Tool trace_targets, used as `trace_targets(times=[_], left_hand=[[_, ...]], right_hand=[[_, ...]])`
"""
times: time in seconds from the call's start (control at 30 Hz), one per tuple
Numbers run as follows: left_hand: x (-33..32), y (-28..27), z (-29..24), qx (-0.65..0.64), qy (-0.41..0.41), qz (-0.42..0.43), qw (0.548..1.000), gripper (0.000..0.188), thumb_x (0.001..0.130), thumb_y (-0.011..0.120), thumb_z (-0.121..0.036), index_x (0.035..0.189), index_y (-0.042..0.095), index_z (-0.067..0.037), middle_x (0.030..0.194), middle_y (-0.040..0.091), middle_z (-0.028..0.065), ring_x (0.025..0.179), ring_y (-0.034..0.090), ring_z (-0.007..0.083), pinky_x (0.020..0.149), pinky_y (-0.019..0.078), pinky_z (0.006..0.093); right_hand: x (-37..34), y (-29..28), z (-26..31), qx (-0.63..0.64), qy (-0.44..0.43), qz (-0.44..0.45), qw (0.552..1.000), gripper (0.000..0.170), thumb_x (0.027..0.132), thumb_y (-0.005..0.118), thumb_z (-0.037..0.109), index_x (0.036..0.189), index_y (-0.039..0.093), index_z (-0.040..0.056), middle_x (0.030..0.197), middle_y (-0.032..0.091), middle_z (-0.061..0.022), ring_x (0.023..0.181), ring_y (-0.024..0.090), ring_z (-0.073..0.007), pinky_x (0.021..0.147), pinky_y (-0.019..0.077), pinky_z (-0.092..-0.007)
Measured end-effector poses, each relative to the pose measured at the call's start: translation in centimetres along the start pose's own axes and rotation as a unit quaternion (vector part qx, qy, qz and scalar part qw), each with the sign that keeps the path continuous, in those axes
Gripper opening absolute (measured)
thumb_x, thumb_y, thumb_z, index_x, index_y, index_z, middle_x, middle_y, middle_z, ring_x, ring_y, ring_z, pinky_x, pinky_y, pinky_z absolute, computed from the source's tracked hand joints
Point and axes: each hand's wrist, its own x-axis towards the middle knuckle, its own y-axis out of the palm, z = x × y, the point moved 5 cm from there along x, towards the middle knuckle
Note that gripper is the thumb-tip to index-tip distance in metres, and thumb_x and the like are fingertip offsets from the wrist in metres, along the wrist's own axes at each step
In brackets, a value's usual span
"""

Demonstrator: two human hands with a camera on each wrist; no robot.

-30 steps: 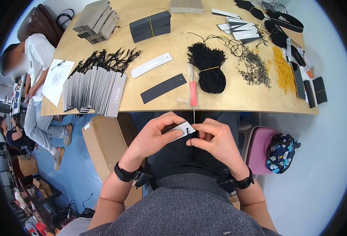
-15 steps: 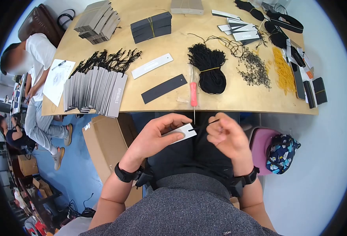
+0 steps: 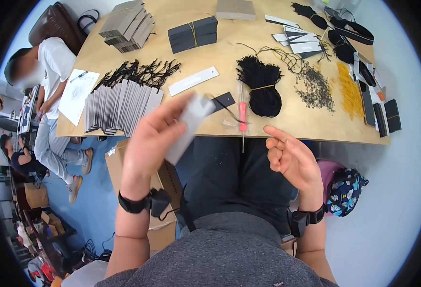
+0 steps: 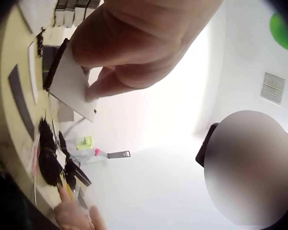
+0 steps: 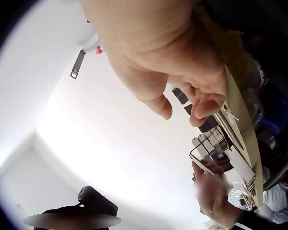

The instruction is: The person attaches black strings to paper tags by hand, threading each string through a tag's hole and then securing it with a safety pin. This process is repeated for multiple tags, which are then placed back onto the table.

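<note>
My left hand (image 3: pixel 148 143) grips a stack of one or more pale grey hang tags (image 3: pixel 187 129), blurred in the head view and raised near the table's front edge. A black string (image 3: pixel 229 111) trails from the tag's upper end. To the right, my right hand (image 3: pixel 294 160) hangs in front of the table edge with its index finger extended and the others loosely curled, holding nothing. Beyond the held tag lie a dark tag (image 3: pixel 226 100), partly hidden, and a white tag (image 3: pixel 194 80). A red-handled tool (image 3: pixel 242 115) with a thin metal shaft overhangs the edge.
Grey tags (image 3: pixel 119 107) with black strings lie fanned at the left. A banded bundle of black strings (image 3: pixel 265 93) is right of the tool, with small dark fasteners (image 3: pixel 315 88) and yellow strings (image 3: pixel 350 93) beyond. Dark banded tags (image 3: pixel 193 36) stand behind. A person (image 3: pixel 57 81) sits at left.
The left hand has lifted the tag up and left, towards the fanned tags. The right hand has let go of the string and drawn away to the right.
</note>
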Motion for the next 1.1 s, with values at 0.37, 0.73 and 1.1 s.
trace_targets(times=[0.37,0.73,1.1], left_hand=[[3.6,-8.3,1.9,0.381,0.104,-0.18,0.901,0.058,0.082,0.048,0.012,0.137,0.055,-0.006,0.123,0.054,0.0123,0.107,0.052,0.0225,0.095,0.042,0.0304],[1.5,-3.8,2.7,0.606,0.141,-0.286,0.729,0.056,0.08,0.051,0.012,0.132,0.057,-0.006,0.133,0.046,0.0175,0.119,0.042,0.0347,0.101,0.0375,0.0411],[0.0,8.0,6.1,-0.192,-0.195,0.146,0.951,0.041,0.104,0.048,-0.026,0.129,0.057,0.005,0.112,0.065,0.014,0.099,0.063,0.0166,0.085,0.0512,0.0276]], right_hand=[[-0.8,1.1,-0.5,-0.19,-0.029,0.015,0.981,0.029,0.097,0.061,0.016,0.121,0.063,0.0005,0.096,0.064,-0.0031,0.078,0.059,-0.0087,0.072,0.0477,-0.0233],[2.5,3.3,3.7,-0.696,-0.42,-0.189,0.551,0.015,0.077,0.073,0.004,0.091,0.068,0.0068,0.084,0.057,-0.0057,0.072,0.058,-0.0238,0.063,0.0472,-0.0316],[-0.3,6.9,1.8,-0.722,-0.477,-0.086,0.494,0.021,0.07,0.072,0.003,0.09,0.067,0.0057,0.083,0.056,-0.0053,0.07,0.056,-0.0228,0.062,0.0452,-0.0337]])
